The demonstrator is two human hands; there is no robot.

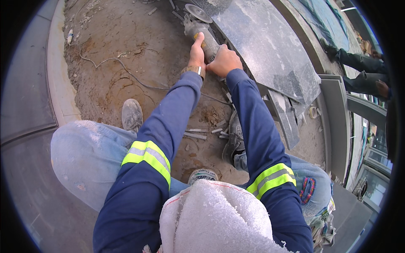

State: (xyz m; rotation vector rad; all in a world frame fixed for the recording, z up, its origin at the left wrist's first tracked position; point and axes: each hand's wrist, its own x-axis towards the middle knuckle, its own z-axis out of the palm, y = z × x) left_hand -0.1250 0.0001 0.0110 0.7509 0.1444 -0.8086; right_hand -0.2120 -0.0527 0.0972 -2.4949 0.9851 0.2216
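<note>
Both of my arms reach forward to a dusty angle grinder [201, 37] with a round cutting disc [198, 13] at its far end. My left hand [197, 54] wraps the left side of the grinder's body, thumb along the top. Farther back, my right hand [225, 61] is closed around the rear of the body. The disc sits beside the left edge of a large grey stone slab [270, 38]; whether it touches the slab I cannot tell. Dust covers part of the slab's surface.
A cable [126, 71] snakes over the dirt ground. Stone offcuts [195, 135] lie near my shoes, and a narrow stone strip [284, 118] leans below the slab. A tape roll [312, 112] lies to the right. Another person's legs [365, 71] show at far right. Grey paving [25, 84] borders the left.
</note>
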